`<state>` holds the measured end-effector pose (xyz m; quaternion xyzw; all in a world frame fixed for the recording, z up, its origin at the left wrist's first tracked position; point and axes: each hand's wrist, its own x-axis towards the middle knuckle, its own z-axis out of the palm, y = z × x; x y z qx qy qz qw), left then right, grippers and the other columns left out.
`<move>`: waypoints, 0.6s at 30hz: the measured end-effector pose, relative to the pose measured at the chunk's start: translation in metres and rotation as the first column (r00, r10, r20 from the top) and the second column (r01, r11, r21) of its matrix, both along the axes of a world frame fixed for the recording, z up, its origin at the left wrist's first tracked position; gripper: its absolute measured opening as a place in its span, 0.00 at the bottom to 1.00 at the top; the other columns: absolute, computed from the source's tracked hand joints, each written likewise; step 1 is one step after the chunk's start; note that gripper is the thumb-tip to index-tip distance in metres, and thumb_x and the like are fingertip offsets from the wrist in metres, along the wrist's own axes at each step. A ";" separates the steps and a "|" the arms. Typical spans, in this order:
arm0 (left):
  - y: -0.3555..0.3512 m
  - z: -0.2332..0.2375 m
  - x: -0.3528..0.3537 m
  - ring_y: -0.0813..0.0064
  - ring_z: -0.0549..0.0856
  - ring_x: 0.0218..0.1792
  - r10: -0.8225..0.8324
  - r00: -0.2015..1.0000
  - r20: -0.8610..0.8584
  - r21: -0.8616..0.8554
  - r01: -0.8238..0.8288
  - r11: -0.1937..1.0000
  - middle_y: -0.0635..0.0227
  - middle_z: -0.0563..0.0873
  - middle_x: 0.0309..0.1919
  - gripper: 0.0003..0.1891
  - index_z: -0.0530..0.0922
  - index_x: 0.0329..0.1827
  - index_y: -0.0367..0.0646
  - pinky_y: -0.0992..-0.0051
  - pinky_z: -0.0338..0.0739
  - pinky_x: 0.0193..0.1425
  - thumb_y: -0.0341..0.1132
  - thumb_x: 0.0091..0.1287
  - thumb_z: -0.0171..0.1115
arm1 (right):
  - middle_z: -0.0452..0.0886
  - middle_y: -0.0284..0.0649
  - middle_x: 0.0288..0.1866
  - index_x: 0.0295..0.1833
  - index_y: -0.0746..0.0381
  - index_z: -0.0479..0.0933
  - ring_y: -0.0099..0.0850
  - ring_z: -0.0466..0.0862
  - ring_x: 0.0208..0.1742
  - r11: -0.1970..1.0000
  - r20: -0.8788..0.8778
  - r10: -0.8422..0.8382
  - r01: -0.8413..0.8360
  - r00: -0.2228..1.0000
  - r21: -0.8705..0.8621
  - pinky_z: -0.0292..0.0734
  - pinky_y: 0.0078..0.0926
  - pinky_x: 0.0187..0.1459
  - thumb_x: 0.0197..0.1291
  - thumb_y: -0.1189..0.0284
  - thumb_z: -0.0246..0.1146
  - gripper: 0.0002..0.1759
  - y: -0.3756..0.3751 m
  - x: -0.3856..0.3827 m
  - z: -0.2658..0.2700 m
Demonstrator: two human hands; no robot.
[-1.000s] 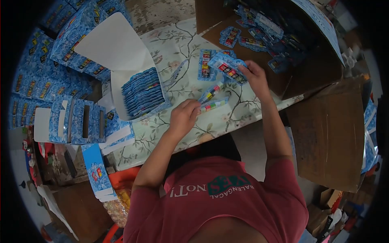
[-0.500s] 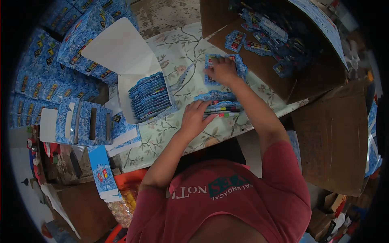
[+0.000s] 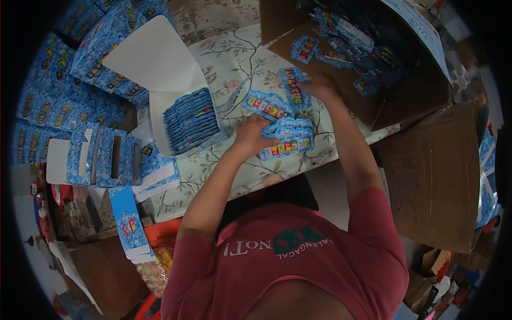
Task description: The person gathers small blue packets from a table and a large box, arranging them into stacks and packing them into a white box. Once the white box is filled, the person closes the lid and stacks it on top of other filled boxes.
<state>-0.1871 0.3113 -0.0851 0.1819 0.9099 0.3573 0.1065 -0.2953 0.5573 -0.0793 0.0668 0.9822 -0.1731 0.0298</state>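
Note:
My left hand (image 3: pixel 252 136) is closed around the left end of a small stack of blue blister cards (image 3: pixel 288 145), which bear a row of coloured pieces. Its thumb lies along the front of the stack. Just behind, a blue card (image 3: pixel 268 105) lies at a slant on the cloth. My right hand (image 3: pixel 322 88) is by the right edge of an upright-lying card (image 3: pixel 294 88), fingertips right at that edge; motion smears its fingers. Left of my left hand stands an open white-lined box (image 3: pixel 154 125) holding a tight row of similar cards (image 3: pixel 192 120).
A large cardboard box (image 3: pixel 392 104) with loose cards (image 3: pixel 354 40) opens toward the table at the right. Blue printed boxes (image 3: pixel 69 101) are piled at the left, with flattened cartons (image 3: pixel 104 157) before them. A floral cloth (image 3: pixel 234 64) covers the table.
My right hand has moved right, uncovering the cards that were under it, and these now lie apart. The stack in my left hand has tipped back, showing its front face.

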 end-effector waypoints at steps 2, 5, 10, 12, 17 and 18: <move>0.000 0.002 0.011 0.55 0.77 0.50 -0.005 1.000 0.030 0.046 0.004 0.999 0.58 0.77 0.46 0.24 0.80 0.46 0.36 0.64 0.72 0.55 0.40 0.48 0.74 | 0.83 0.44 0.35 0.39 0.65 0.79 0.34 0.82 0.37 0.965 -0.046 0.016 -0.028 0.999 -0.259 0.76 0.31 0.39 0.55 0.56 0.67 0.21 0.001 -0.018 -0.025; -0.004 0.005 0.033 0.56 0.78 0.48 0.020 0.999 -0.031 0.176 -0.014 0.984 0.58 0.75 0.46 0.21 0.78 0.43 0.34 0.67 0.74 0.49 0.35 0.48 0.75 | 0.81 0.40 0.31 0.38 0.65 0.77 0.26 0.80 0.35 0.732 -0.183 0.046 -0.158 0.982 -0.662 0.74 0.25 0.36 0.54 0.65 0.70 0.16 -0.021 -0.021 -0.007; -0.012 -0.012 0.046 0.56 0.78 0.49 0.077 0.987 -0.142 0.301 -0.031 0.953 0.56 0.76 0.49 0.22 0.78 0.43 0.34 0.67 0.74 0.51 0.36 0.48 0.75 | 0.80 0.36 0.30 0.38 0.65 0.75 0.22 0.78 0.35 0.610 -0.211 0.244 -0.319 0.947 -0.726 0.74 0.22 0.35 0.55 0.72 0.68 0.10 -0.050 -0.012 -0.007; -0.014 -0.016 0.045 0.56 0.79 0.49 0.090 0.987 -0.136 0.331 -0.041 0.943 0.55 0.76 0.50 0.23 0.78 0.43 0.33 0.67 0.75 0.51 0.37 0.48 0.76 | 0.82 0.42 0.33 0.41 0.67 0.77 0.30 0.81 0.37 0.817 -0.127 0.349 -0.368 0.928 -0.443 0.77 0.27 0.40 0.50 0.64 0.72 0.19 -0.057 -0.004 -0.023; -0.015 -0.020 0.045 0.58 0.82 0.40 0.083 0.995 0.050 0.333 -0.095 0.938 0.55 0.82 0.40 0.22 0.79 0.45 0.34 0.68 0.76 0.48 0.36 0.49 0.75 | 0.83 0.50 0.38 0.41 0.68 0.80 0.42 0.83 0.41 0.925 0.111 0.348 -0.322 0.931 -0.204 0.77 0.33 0.45 0.41 0.53 0.75 0.30 -0.084 0.017 -0.002; -0.014 -0.023 0.044 0.58 0.82 0.40 0.051 0.998 0.037 0.349 -0.060 0.935 0.55 0.82 0.40 0.22 0.79 0.45 0.34 0.68 0.76 0.48 0.36 0.49 0.75 | 0.83 0.52 0.39 0.41 0.68 0.80 0.44 0.83 0.43 0.933 0.188 0.346 -0.315 0.919 -0.175 0.77 0.34 0.46 0.39 0.51 0.75 0.32 -0.085 0.017 0.008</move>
